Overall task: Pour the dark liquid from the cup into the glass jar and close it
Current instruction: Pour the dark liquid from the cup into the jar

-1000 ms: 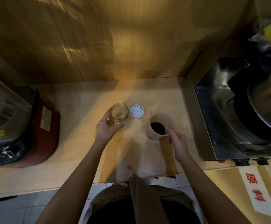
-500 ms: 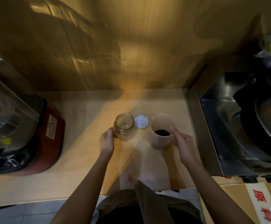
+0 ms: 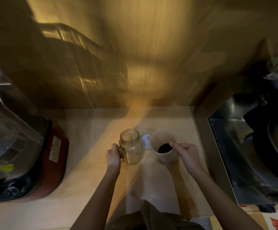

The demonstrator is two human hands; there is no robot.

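Note:
An empty glass jar (image 3: 131, 146) with a side handle stands upright and uncovered on the wooden counter (image 3: 91, 163). My left hand (image 3: 113, 156) is closed around its handle. Just right of it is a pale cup (image 3: 164, 149) with dark liquid in the bottom, tilted a little and lifted, with my right hand (image 3: 187, 156) gripping its right rim and side. The jar's white lid (image 3: 146, 141) lies flat between jar and cup, partly hidden behind the cup.
A red-based blender (image 3: 27, 156) with a clear jug fills the left of the counter. A steel sink (image 3: 244, 155) holding a dark pan is on the right. A wooden wall stands behind. A label with red characters (image 3: 276, 224) lies at bottom right.
My left hand slid from the jar's side to its handle. My right hand took hold of the cup and raised it slightly toward me. The camera has moved closer.

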